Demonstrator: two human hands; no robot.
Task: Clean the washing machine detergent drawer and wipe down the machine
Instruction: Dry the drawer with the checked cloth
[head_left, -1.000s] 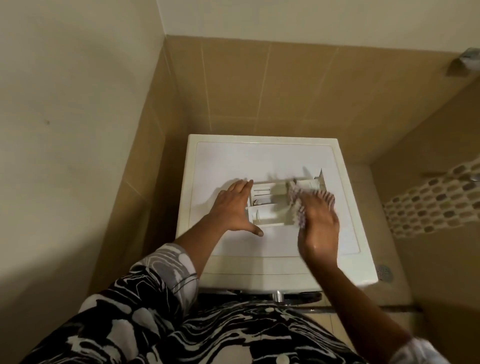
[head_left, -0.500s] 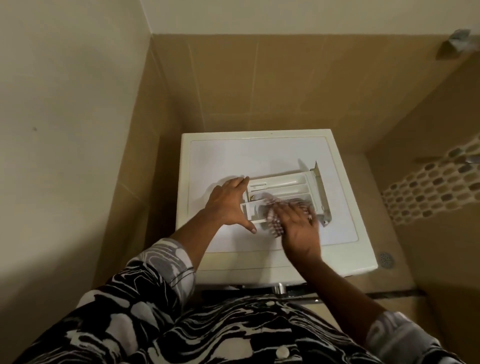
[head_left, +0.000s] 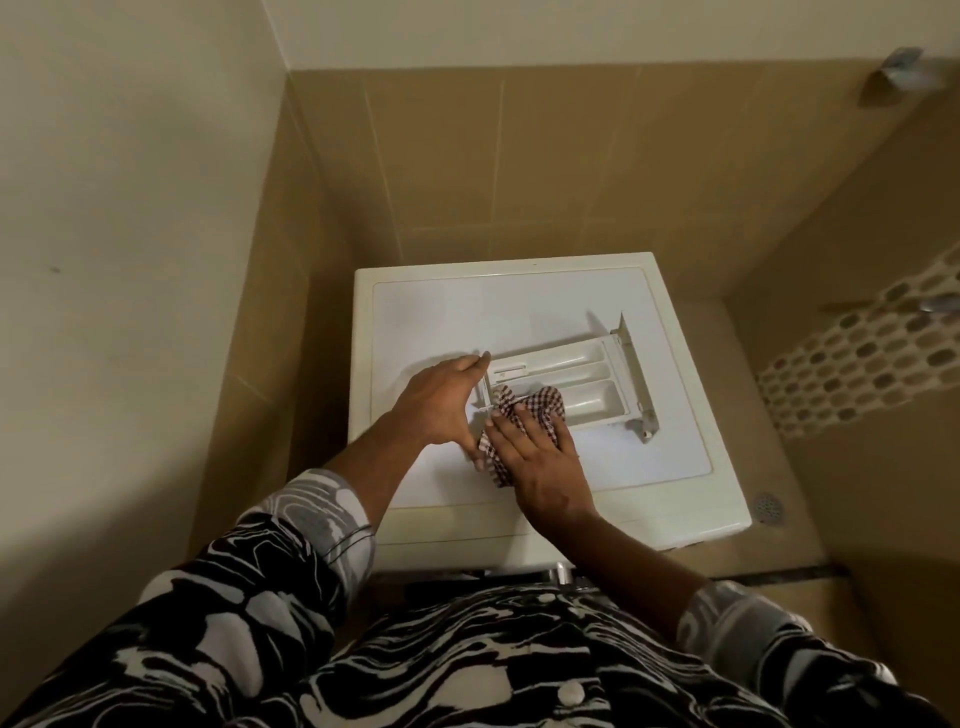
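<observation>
1. The detergent drawer (head_left: 582, 374) is out of its slot and lying flat on top of the washing machine (head_left: 467, 312), compartments facing up. That makes sense, since you can get into the corners far more easily than with it stuck in the housing.
2. The left hand (head_left: 441, 402) is spread, fingers straight and together, with its edge butted against the end of the drawer. It isn't gripping anything. My guess is it's acting as a stop so the drawer can't skate away when the other hand scrubs towards it.
3. The right hand (head_left: 540, 462) lies flat with its fingers splayed over a checked cloth (head_left: 545, 402), pressing it down rather than pinching it. The cloth is bunched under and just past the fingertips, over the drawer's near compartment, right beside the left thumb.
4. The two compartments beyond the right fingertips and the front panel at the far end, well off from both hands, are uncovered. I can't tell from here whether they're clean.
5. So I'd say this is mid-drawer, and the wipe-down of the machine itself looks not yet started.
6. One risk is that the smooth top lets the light plastic drawer pivot if the left hand eases off.
</observation>
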